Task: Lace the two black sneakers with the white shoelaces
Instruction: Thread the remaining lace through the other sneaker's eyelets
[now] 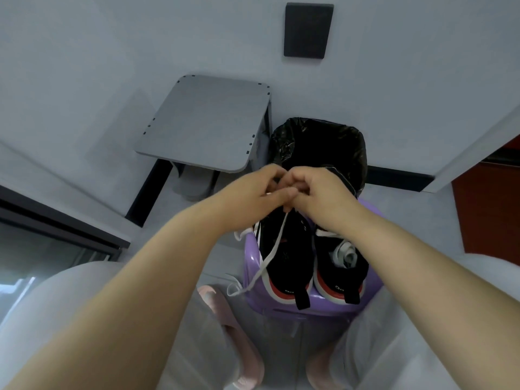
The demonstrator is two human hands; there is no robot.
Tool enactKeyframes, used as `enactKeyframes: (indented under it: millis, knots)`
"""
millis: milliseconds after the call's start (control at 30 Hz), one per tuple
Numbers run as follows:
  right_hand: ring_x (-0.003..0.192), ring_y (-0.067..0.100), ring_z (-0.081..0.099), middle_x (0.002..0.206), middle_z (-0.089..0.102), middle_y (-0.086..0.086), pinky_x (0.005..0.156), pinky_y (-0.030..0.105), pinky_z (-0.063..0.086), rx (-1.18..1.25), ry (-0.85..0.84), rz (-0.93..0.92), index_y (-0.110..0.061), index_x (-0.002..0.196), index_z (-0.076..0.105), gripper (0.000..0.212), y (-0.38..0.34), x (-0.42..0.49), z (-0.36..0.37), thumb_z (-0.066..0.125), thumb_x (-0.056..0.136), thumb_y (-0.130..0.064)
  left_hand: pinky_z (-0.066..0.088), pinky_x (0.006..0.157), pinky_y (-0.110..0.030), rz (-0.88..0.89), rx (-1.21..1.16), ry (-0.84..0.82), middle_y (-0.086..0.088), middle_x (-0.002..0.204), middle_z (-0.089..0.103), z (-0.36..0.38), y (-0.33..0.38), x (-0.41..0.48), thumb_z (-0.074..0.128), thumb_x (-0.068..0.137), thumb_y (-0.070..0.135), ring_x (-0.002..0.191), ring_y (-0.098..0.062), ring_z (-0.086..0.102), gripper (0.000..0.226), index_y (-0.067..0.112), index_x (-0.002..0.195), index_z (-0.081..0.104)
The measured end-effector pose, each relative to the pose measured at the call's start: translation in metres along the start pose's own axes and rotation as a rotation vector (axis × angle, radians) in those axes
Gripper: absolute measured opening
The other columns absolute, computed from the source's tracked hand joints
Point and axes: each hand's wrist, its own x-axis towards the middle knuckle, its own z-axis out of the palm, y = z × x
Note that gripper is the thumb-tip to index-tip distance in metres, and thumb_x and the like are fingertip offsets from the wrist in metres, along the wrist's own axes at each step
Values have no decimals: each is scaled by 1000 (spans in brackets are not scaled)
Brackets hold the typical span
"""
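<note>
The left sneaker and right sneaker sat side by side on the purple stool, heels at its near edge. The left hand and right hand met over the far end of the left sneaker, fingers bunched, pinching the white lace. Blur hid which eyelet. The loose tail hung off the stool's near left edge, so I reckoned a hard tug could pull it through unevenly. On that small stool, a tug might also tip the shoe toward the bin behind the far edge. The spare lace sat bundled in the right sneaker.
</note>
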Motion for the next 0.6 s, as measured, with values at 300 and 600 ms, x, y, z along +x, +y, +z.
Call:
enactKeyframes:
  millis: [300,600]
  knots:
    - [78,7,60,80,66,-11,78,23,46,-277,-86,164,-23,91,71,12,11,4,-8,59,90,-21,43,70,-25,-534,554,-142,-10,97,65,-34,-33,-7,53,93,18,81,-21,54,23,6,105,68]
    - [70,-7,59,64,64,-19,70,11,43,6,-10,18,-22,89,62,8,2,1,17,62,88,-15,46,88,-26,-106,-2,1,1,107,65,-5,-15,-3,54,91,21,100,-14,61,25,17,115,56]
